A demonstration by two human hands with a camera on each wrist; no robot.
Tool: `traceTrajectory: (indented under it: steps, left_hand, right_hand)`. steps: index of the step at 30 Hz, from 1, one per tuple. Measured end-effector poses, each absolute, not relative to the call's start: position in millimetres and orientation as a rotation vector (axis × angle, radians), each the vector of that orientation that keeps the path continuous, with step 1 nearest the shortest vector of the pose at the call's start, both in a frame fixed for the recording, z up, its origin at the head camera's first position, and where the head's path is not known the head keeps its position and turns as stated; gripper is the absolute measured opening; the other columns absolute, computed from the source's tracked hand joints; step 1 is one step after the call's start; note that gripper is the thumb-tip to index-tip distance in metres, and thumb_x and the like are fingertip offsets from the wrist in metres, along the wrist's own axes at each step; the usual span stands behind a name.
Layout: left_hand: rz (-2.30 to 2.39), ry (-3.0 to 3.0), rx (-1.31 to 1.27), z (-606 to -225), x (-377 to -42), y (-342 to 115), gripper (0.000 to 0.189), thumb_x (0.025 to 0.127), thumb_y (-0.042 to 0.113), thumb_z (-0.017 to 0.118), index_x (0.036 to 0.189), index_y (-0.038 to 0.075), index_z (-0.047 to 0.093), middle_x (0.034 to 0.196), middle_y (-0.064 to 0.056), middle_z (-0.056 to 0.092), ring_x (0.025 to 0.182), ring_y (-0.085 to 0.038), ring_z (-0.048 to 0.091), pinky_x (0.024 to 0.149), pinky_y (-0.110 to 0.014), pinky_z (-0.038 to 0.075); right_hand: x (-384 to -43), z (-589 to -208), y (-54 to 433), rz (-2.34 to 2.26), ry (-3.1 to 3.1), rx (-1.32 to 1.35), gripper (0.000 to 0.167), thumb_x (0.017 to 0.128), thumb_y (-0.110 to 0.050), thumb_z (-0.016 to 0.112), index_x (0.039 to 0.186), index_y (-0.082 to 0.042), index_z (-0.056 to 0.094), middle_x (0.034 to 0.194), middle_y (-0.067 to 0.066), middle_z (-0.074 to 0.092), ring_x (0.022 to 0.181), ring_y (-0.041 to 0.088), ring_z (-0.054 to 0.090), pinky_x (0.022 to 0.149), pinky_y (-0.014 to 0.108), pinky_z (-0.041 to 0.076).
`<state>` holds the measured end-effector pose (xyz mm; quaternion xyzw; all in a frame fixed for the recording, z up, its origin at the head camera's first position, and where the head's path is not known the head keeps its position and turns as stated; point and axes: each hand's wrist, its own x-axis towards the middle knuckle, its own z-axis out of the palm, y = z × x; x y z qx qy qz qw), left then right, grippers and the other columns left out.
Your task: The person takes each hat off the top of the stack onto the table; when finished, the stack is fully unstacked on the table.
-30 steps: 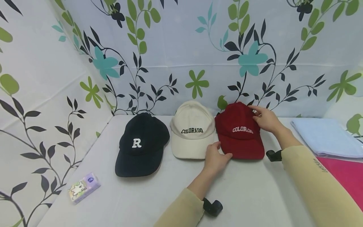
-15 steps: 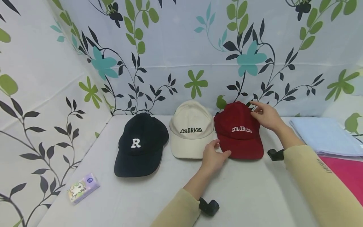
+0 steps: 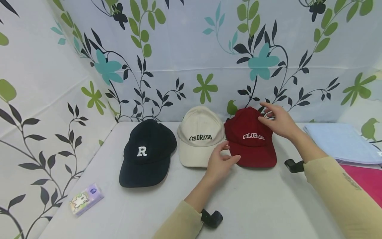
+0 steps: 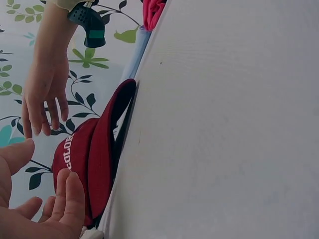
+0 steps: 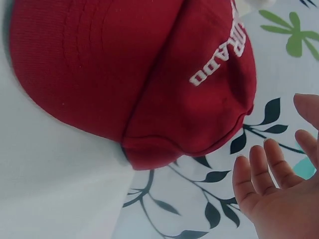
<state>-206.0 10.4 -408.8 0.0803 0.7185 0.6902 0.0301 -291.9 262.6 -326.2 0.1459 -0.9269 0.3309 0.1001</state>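
Sitting near the back edge of the white bench (image 3: 262, 199), the red fabric baseball cap (image 3: 250, 147) lies between wide-spread fingers (image 5: 279, 164): left hand (image 3: 220, 162) near its brim, right hand (image 3: 279, 121) beside its crown.

Three caps sit on one bench (image 3: 256, 202) in front of me: one black cap (image 3: 152, 136), one cream cap (image 3: 203, 124) and one red cap (image 3: 246, 126). Two caps carry the word COLORADO; one carries a single letter R. I count two hands, one left hand (image 3: 219, 163) and one right hand (image 3: 280, 121), two tan sleeves (image 3: 343, 196), and two black wrist cameras (image 3: 213, 219). There is one small printed packet (image 3: 86, 199), one folded pale blue cloth (image 3: 340, 141) and one pink cloth (image 3: 364, 182). On the patterned backdrop (image 3: 179, 39), three whole green flowers (image 3: 204, 88) and two large teal flowers (image 3: 262, 62) show.
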Motion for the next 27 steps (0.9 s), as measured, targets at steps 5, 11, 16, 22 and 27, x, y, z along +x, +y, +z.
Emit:
traceTrajectory:
  steps: [5, 11, 16, 22, 27]
  left_hand:
    - [2.160, 2.135, 0.278, -405, -204, -1, 0.068, 0.089, 0.014, 0.078, 0.150, 0.012, 0.047, 0.136, -0.011, 0.054, 0.094, -0.013, 0.067, 0.074, -0.027, 0.054]
    - [2.187, 2.089, 0.311, -402, -202, -17, 0.068, 0.089, 0.013, 0.078, 0.149, 0.018, 0.047, 0.136, -0.007, 0.054, 0.099, -0.016, 0.068, 0.082, -0.029, 0.054]
    - [2.169, 2.100, 0.381, -403, -200, -34, 0.069, 0.090, 0.012, 0.077, 0.151, 0.013, 0.045, 0.138, -0.011, 0.051, 0.103, -0.019, 0.068, 0.082, -0.029, 0.054]
    - [2.167, 2.116, 0.363, -400, -196, -59, 0.069, 0.091, 0.011, 0.076, 0.152, 0.012, 0.044, 0.141, -0.017, 0.047, 0.104, -0.020, 0.066, 0.083, -0.026, 0.052]
    - [2.164, 2.108, 0.400, -398, -193, -75, 0.069, 0.091, 0.009, 0.075, 0.153, 0.012, 0.042, 0.143, -0.018, 0.045, 0.106, -0.021, 0.065, 0.087, -0.026, 0.051]
  right_hand:
    - [-283, -325, 258, 0.976, -2.714, 0.499, 0.061, 0.100, -0.020, 0.064, 0.152, -0.003, 0.040, 0.130, 0.028, 0.048, 0.117, 0.048, 0.051, 0.095, 0.063, 0.047]
    - [-270, -324, 253, 0.972, -2.722, 0.595, 0.066, 0.096, -0.022, 0.070, 0.153, -0.006, 0.040, 0.132, 0.025, 0.047, 0.120, 0.045, 0.048, 0.092, 0.065, 0.048]
    - [-259, -331, 254, 0.970, -2.773, 0.659, 0.072, 0.093, -0.024, 0.075, 0.154, -0.008, 0.039, 0.139, 0.025, 0.041, 0.126, 0.046, 0.042, 0.090, 0.064, 0.049]
    - [-251, -346, 256, 0.904, -2.796, 0.779, 0.078, 0.086, -0.025, 0.082, 0.152, -0.012, 0.042, 0.141, 0.022, 0.040, 0.129, 0.043, 0.036, 0.089, 0.063, 0.051]
    - [-244, -356, 257, 0.850, -2.836, 0.829, 0.086, 0.081, -0.031, 0.086, 0.152, -0.014, 0.042, 0.144, 0.020, 0.038, 0.132, 0.044, 0.033, 0.089, 0.064, 0.050]
